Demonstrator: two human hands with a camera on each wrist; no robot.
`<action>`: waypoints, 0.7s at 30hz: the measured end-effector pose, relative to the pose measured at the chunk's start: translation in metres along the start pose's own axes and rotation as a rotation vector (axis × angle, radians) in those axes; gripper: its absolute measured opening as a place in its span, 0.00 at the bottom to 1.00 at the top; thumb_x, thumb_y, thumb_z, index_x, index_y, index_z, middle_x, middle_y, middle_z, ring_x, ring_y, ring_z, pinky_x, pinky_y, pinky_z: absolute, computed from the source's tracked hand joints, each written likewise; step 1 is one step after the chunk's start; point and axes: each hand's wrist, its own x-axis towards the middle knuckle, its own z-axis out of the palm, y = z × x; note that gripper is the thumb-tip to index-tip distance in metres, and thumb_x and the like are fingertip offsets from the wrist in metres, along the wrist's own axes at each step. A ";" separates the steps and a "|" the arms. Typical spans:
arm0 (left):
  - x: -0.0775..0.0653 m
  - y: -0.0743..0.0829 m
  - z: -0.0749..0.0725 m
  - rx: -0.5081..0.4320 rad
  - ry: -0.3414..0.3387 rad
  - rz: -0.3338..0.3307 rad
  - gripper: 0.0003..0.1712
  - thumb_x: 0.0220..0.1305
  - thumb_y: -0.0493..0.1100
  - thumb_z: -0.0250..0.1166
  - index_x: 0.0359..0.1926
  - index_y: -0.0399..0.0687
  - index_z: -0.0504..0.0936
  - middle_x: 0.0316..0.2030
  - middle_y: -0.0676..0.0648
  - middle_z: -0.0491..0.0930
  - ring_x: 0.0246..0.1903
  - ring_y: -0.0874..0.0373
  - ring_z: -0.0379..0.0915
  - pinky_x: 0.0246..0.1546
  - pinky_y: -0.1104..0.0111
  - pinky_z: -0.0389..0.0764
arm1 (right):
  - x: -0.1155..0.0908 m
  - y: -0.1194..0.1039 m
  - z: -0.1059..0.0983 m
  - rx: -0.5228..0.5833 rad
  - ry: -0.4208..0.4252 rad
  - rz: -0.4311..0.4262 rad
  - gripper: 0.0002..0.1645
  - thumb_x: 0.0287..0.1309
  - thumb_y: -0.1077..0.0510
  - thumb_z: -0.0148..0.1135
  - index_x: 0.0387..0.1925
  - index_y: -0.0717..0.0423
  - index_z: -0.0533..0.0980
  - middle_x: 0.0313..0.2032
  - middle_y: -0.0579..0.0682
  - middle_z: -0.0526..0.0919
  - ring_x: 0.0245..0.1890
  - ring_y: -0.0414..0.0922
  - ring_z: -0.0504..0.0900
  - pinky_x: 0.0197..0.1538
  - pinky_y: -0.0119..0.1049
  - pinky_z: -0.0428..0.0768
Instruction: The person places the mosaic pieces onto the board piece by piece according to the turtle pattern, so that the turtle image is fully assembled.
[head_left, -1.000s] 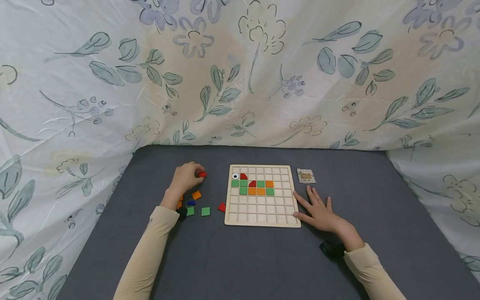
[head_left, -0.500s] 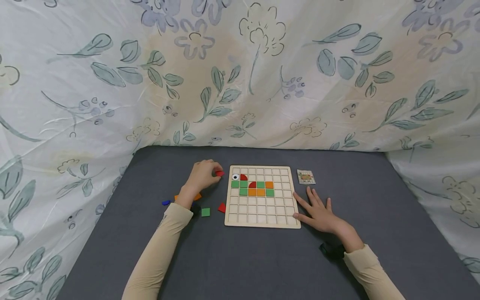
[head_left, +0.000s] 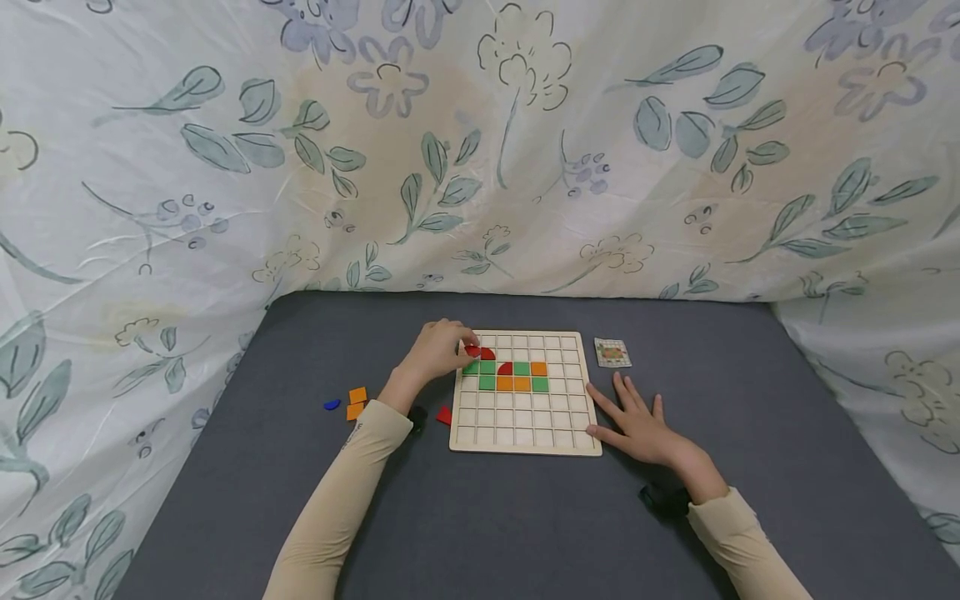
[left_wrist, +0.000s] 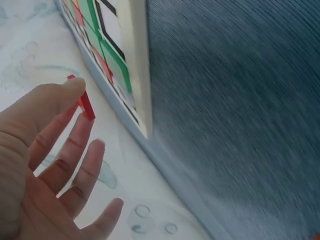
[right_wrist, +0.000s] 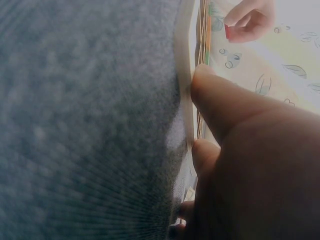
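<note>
- One cloth [head_left: 525, 150], behind the board [head_left: 525, 427], its top and sides cut off in the head view.
- One grey table [head_left: 517, 525], under the board; the stretch beneath the left forearm is hidden.
- Two sleeves [head_left: 330, 508], left and right on the board's near side, both cut off at the bottom of the head view.
- One board, between the hands; fingers cover part of its far left corner.
- Two hands. The left hand [head_left: 437, 347] is at the board's far left corner, thumb and fingertip pinching one red piece [left_wrist: 86, 105], the other fingers loosely extended. The right hand [head_left: 641, 427] is at the board's right edge, fingers straight and spread, two tips touching the rim, holding nothing.
- One card [head_left: 612, 352], just beside the board's right edge, its print too small to make out.
- Ten tiles countable on the board: five green tiles [head_left: 487, 382], three orange tiles [head_left: 521, 383], two rounded red tiles [head_left: 505, 369].
- Two loose orange squares [head_left: 357, 395], left of the board.
- One loose red square [head_left: 444, 414], at the board's left edge, partly hidden or too small to tell its outline.
- The red piece, apart from the board in the left wrist view, nearly edge-on there, well apart from the right hand.
- One blue piece [head_left: 332, 404], farthest left of the board.
</note>
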 end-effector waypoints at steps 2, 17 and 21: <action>0.002 0.004 0.002 -0.008 -0.009 0.018 0.14 0.53 0.45 0.68 0.43 0.54 0.84 0.40 0.52 0.81 0.45 0.53 0.72 0.57 0.49 0.65 | 0.000 -0.001 0.000 0.000 -0.001 0.004 0.44 0.60 0.33 0.48 0.72 0.44 0.48 0.70 0.66 0.33 0.70 0.64 0.32 0.56 0.73 0.27; 0.022 0.025 0.012 -0.160 -0.101 0.174 0.12 0.55 0.44 0.67 0.43 0.54 0.84 0.40 0.54 0.80 0.42 0.55 0.70 0.54 0.54 0.65 | 0.001 0.001 0.000 -0.005 0.003 0.005 0.45 0.60 0.33 0.48 0.72 0.44 0.48 0.70 0.66 0.33 0.70 0.64 0.32 0.56 0.73 0.27; 0.028 0.031 0.015 -0.179 -0.135 0.178 0.12 0.56 0.44 0.66 0.43 0.53 0.84 0.41 0.54 0.80 0.43 0.55 0.69 0.55 0.55 0.64 | 0.000 0.000 0.000 0.002 0.002 0.001 0.44 0.60 0.34 0.48 0.72 0.44 0.48 0.70 0.66 0.33 0.69 0.65 0.32 0.56 0.73 0.27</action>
